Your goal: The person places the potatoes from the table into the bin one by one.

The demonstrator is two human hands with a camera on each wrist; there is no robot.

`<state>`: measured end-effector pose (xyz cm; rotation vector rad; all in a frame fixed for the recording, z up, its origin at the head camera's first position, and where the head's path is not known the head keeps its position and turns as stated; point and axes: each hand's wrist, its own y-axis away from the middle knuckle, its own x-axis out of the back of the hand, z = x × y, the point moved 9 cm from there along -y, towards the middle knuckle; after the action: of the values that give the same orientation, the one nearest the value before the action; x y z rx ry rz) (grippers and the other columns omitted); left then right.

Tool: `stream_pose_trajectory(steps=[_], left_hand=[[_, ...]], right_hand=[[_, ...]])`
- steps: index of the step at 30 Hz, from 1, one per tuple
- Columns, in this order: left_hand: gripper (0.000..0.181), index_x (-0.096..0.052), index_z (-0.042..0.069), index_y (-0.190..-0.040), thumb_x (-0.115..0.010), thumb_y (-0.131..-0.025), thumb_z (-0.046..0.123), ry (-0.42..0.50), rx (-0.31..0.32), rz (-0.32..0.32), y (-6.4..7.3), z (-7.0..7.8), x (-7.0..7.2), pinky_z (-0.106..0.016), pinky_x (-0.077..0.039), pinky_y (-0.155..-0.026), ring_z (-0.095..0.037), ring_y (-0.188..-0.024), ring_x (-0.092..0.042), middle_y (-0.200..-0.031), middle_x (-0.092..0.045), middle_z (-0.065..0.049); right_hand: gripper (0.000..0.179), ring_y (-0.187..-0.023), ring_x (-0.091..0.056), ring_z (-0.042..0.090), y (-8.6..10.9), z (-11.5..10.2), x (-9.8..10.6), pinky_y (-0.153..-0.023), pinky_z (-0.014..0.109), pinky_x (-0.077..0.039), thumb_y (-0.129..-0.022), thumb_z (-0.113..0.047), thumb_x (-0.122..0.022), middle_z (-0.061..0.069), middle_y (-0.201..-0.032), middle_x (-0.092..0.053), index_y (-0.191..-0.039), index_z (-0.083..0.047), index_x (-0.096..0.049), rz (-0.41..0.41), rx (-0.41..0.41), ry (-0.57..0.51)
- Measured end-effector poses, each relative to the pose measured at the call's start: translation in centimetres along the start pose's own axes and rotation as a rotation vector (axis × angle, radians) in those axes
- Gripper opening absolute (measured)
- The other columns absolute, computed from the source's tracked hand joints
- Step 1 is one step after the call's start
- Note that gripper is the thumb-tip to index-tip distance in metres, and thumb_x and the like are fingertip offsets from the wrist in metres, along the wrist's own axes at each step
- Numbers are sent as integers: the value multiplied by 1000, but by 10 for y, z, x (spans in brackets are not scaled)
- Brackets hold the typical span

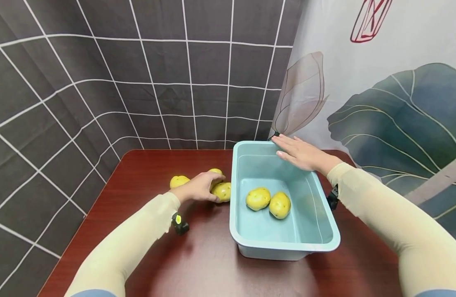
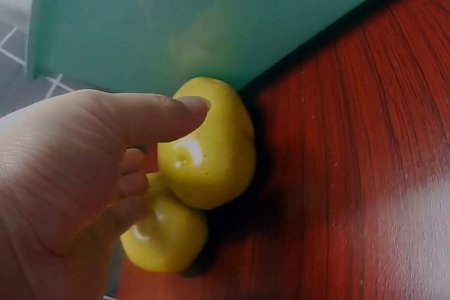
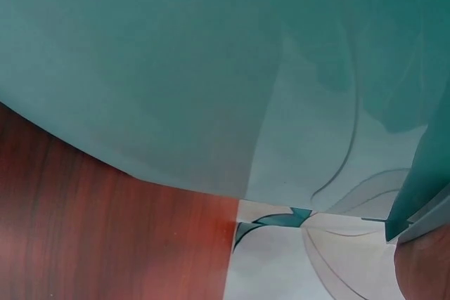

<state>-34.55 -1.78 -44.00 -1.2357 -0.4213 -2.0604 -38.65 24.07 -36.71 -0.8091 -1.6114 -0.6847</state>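
Observation:
On the table left of a light blue plastic bin [image 1: 283, 244], my left hand [image 1: 200, 186] curls around a yellow potato [image 1: 223, 192]. The thumb lies across this potato [image 2: 218, 145] in the left wrist view, and the other fingers are partly hidden behind it. A second potato [image 2: 165, 233] touches it there. One more potato [image 1: 179, 181] lies behind my left wrist. Inside the bin two potatoes [image 1: 258, 199] rest side by side on the floor. My right hand [image 1: 300, 153] rests with straight fingers over the bin's back right rim.
The reddish-brown wooden table [image 1: 198, 264] carries the bin right of its middle. A dark curtain [image 1: 157, 74] with white grid lines hangs behind the table. At the right hangs a pale curtain [image 1: 317, 33] with a leaf print.

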Motion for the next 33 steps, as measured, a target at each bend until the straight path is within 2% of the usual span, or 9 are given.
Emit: stream_pose_trajectory(steps=[5, 13, 22, 26, 33], left_hand=[[74, -56, 3, -129, -87, -66, 24, -10, 8, 7, -6, -1, -7, -34, -41, -100, -18, -110, -55, -123, -61, -7], [77, -54, 5, -130, -87, -65, 29, 22, 42, 28, -5, -4, -17, -37, -40, -98, -17, -108, -55, -123, -60, -4], [72, -57, 4, -128, -88, -67, 28, -26, 86, 63, -6, -6, -21, -38, -42, -98, -21, -111, -55, -121, -62, -6], [69, -59, 4, -126, -88, -67, 26, -37, 96, 76, -4, -8, -23, -37, -42, -98, -21, -111, -56, -120, -63, -6], [68, -60, 4, -124, -87, -67, 30, -43, 65, 90, 8, -8, -22, -36, -40, -101, -21, -117, -54, -122, -62, -6]], right_hand=[[64, -147, -8, 24, 0, 1, -1, -114, 54, -7, -102, -50, -29, 2, -160, -16, -155, -17, -17, -7, -2, 2], [64, -147, -8, 23, 1, -1, -1, -115, 53, -7, -102, -51, -28, 2, -159, -17, -155, -17, -17, -2, 5, 0], [63, -146, -10, 25, 0, -1, 0, -115, 52, -7, -103, -50, -28, 2, -159, -17, -155, -16, -18, 1, 5, 2], [63, -147, -9, 24, -1, -1, 0, -115, 51, -7, -103, -50, -28, 2, -159, -17, -155, -15, -18, 1, 8, 7], [64, -146, -10, 25, 0, 0, 0, -114, 53, -9, -103, -50, -28, 2, -159, -17, -155, -15, -19, 9, 13, 13]])
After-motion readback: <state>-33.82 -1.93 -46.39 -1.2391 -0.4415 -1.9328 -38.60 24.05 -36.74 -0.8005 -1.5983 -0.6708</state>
